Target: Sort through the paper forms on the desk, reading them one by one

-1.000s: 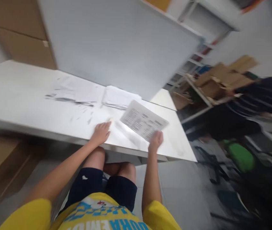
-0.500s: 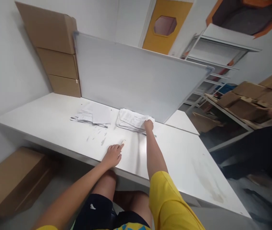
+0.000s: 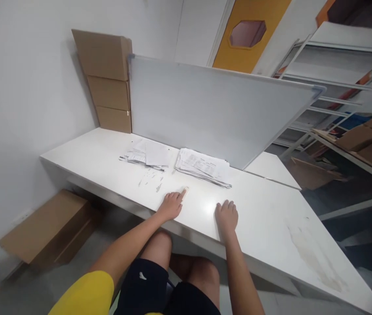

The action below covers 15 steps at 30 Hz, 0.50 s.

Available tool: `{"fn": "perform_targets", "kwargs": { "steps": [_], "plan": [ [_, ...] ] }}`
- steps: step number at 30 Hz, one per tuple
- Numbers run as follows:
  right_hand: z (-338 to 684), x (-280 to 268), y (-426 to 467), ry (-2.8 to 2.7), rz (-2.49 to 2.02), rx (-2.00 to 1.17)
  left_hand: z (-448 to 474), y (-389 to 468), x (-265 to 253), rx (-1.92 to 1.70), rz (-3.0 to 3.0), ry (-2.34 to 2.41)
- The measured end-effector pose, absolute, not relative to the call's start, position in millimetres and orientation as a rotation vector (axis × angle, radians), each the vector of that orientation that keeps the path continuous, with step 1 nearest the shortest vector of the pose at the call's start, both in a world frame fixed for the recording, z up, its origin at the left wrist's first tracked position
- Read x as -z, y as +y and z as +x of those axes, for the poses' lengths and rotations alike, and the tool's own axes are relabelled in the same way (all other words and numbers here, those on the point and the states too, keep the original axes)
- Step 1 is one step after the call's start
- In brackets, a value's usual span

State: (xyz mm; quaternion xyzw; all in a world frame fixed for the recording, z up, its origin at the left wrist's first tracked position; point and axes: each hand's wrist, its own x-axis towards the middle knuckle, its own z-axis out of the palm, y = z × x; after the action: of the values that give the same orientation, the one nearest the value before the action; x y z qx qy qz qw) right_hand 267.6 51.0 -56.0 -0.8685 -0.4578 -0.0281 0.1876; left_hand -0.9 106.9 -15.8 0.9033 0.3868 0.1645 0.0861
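Observation:
My left hand (image 3: 171, 205) rests near the front edge of the white table (image 3: 264, 236), fingers closed round a small pale object (image 3: 186, 190). Only its tip shows beyond the thumb, so its kind is unclear. To the right, my right hand (image 3: 227, 215) lies on the tabletop with its fingers slightly apart and nothing visible in them. Beyond it is a thick stack of printed papers (image 3: 202, 166), not touched by either hand. A second, looser pile of papers (image 3: 146, 153) lies further left.
A large whiteboard (image 3: 219, 109) stands along the back of the table. Cardboard boxes (image 3: 102, 54) are stacked at the back left, and another box (image 3: 44, 223) sits below the table. Right of the table are a white metal shelf (image 3: 330, 59) and more boxes (image 3: 359, 140).
My right hand has left the right-hand paper stack and come back towards me onto the tabletop. My left hand stays put with the pale object. The view has turned left.

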Motion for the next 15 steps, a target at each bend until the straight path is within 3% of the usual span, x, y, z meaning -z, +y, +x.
{"fn": "perform_targets", "kwargs": {
  "steps": [15],
  "plan": [
    [272, 52, 51, -1.287, -2.502, -0.078, 6, 110, 21, -0.518, 2.71, 1.198]
  ]
}}
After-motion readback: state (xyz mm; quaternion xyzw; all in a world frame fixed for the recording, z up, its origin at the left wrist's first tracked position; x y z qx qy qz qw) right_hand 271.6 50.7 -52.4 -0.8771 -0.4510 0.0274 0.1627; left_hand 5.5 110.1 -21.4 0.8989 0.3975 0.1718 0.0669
